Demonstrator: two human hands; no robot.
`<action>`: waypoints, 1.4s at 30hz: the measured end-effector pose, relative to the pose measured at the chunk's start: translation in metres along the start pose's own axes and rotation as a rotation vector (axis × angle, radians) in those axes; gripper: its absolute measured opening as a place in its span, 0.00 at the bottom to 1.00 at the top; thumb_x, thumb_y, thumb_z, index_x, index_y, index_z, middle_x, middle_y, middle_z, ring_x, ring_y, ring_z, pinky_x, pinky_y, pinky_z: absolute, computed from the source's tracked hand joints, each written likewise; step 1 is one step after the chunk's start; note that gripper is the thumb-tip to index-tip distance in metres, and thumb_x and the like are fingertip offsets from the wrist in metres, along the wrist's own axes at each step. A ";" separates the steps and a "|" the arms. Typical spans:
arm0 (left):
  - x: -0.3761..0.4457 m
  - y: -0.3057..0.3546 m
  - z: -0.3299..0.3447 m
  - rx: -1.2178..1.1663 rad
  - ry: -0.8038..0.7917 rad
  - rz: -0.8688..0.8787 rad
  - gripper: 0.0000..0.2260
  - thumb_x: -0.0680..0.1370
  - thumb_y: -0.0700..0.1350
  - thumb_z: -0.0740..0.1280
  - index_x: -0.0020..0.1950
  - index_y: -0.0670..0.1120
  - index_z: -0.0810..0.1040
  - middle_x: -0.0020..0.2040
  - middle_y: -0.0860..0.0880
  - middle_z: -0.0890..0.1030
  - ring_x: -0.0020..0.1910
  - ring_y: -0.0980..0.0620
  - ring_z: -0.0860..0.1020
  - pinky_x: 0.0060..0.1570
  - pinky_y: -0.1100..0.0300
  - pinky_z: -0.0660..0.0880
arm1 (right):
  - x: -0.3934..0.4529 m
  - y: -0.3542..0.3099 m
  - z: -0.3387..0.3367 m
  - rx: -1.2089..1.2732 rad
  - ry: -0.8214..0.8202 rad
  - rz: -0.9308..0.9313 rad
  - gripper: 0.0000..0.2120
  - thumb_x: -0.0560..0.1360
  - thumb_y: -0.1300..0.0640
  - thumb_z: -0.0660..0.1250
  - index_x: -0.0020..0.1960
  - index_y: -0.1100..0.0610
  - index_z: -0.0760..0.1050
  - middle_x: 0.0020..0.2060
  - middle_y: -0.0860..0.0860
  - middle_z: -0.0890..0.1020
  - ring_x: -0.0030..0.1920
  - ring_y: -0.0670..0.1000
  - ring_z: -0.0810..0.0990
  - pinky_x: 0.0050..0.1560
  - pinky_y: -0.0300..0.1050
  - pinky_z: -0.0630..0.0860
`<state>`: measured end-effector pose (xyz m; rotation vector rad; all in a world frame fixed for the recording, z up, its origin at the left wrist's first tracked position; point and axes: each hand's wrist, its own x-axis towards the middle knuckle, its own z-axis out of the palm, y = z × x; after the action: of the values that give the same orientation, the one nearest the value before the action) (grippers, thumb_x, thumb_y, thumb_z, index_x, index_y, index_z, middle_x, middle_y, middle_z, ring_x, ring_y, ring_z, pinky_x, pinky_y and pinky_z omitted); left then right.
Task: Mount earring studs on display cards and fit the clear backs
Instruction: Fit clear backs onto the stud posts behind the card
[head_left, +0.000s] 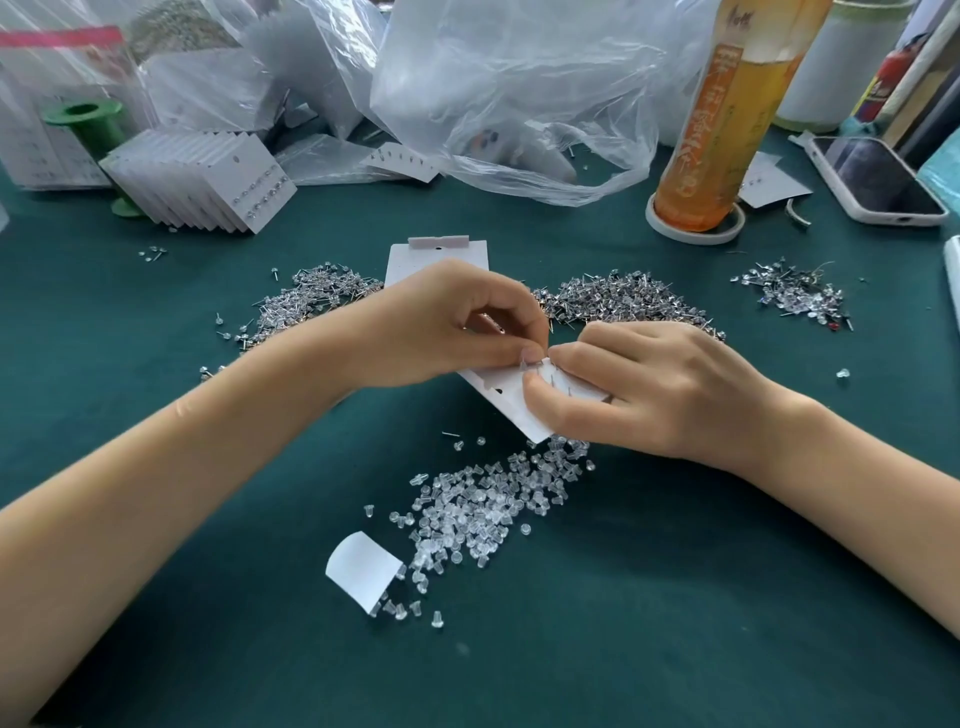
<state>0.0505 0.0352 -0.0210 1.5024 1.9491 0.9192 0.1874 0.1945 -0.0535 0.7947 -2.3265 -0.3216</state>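
Both hands pinch the white display card (511, 397), tilted back-up above the pile of clear backs (483, 512): left hand (447, 325) presses a back onto a stud post, right hand (644, 387) grips the card's right side

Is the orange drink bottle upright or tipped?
Upright. The orange drink bottle stands on its base inside a white tape ring on the green table. Its top is out of frame.
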 end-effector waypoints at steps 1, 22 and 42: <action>0.000 0.000 0.000 0.001 -0.001 0.000 0.02 0.76 0.38 0.68 0.45 0.44 0.80 0.42 0.47 0.82 0.41 0.58 0.77 0.46 0.66 0.75 | 0.000 0.000 0.000 -0.005 0.000 -0.002 0.15 0.70 0.75 0.67 0.49 0.59 0.82 0.31 0.54 0.78 0.28 0.54 0.72 0.27 0.46 0.75; -0.001 -0.001 -0.003 -0.046 0.009 -0.024 0.02 0.75 0.41 0.70 0.45 0.44 0.82 0.37 0.55 0.82 0.36 0.61 0.77 0.42 0.65 0.73 | -0.002 -0.002 0.001 -0.008 0.063 -0.021 0.16 0.72 0.73 0.67 0.55 0.59 0.69 0.31 0.54 0.78 0.28 0.54 0.72 0.27 0.46 0.74; -0.001 -0.003 0.002 -0.050 -0.066 -0.023 0.02 0.75 0.38 0.69 0.45 0.41 0.81 0.37 0.49 0.80 0.36 0.57 0.76 0.41 0.64 0.73 | -0.001 -0.003 0.000 0.000 0.042 -0.001 0.13 0.74 0.72 0.66 0.54 0.60 0.72 0.32 0.54 0.78 0.29 0.55 0.72 0.28 0.47 0.74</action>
<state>0.0501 0.0346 -0.0250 1.4609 1.8792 0.8911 0.1894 0.1930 -0.0554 0.7957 -2.2868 -0.3024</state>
